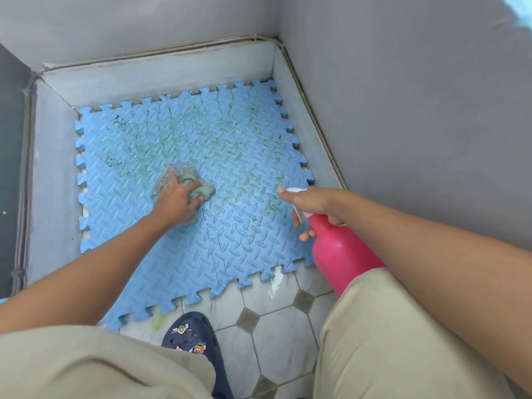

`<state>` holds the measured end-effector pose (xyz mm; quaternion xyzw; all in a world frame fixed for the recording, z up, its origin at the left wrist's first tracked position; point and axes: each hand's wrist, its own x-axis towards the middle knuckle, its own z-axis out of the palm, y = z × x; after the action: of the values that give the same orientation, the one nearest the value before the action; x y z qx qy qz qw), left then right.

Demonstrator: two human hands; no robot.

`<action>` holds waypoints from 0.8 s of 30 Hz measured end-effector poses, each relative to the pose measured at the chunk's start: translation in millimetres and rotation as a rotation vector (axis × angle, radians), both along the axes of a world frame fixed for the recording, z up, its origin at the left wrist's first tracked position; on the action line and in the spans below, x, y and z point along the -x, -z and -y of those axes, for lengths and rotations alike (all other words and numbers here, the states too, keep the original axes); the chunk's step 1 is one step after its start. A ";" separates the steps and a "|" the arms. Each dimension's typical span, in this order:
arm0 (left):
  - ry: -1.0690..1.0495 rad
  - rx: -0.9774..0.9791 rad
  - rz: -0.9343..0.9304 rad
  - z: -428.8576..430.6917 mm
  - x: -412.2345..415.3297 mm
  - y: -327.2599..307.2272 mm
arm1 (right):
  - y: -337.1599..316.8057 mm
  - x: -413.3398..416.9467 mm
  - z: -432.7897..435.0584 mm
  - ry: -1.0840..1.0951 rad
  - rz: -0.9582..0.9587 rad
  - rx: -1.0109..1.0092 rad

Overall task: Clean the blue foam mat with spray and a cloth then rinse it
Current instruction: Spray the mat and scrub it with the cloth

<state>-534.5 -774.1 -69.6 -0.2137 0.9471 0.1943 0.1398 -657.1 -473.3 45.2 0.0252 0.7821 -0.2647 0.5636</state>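
Note:
The blue foam mat [239, 240] lies flat on the floor in a corner, with jigsaw edges and green stains across its far half. My left hand [175, 200] presses a crumpled grey-green cloth [187, 175] onto the middle of the mat. My right hand [313, 205] holds a pink spray bottle [342, 251] by its white trigger head, above the mat's right edge, nozzle pointing left over the mat.
A low grey kerb [161, 73] and grey walls [403, 96] enclose the mat at the back and both sides. Octagonal floor tiles [282, 329] lie in front. My dark clog [195, 341] and beige-trousered knees sit at the bottom of the view.

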 end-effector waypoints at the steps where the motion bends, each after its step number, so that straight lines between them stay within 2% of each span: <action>1: 0.004 -0.007 0.013 1.7 0.1 0.6 | -1.8 -3.5 -1.4 -0.019 0.017 -0.015; 6: -0.004 -0.039 0.103 7.8 0.4 0.1 | -7.7 -18.2 -2.7 -0.050 0.010 -0.051; 10: -0.002 -0.039 0.083 7.4 1.6 -0.5 | -14.0 -20.0 -8.6 -0.106 0.040 -0.041; 15: -0.021 -0.047 0.081 6.2 1.6 0.7 | -6.2 -14.1 -13.3 0.021 0.029 -0.049; 24: 0.003 -0.016 0.070 3.1 1.3 -1.3 | 10.9 -4.7 -13.6 0.096 -0.044 -0.042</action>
<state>-535.8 -777.2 -68.3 -0.2181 0.9403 0.1941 0.1750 -652.3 -459.7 34.3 0.0688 0.7975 -0.2757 0.5323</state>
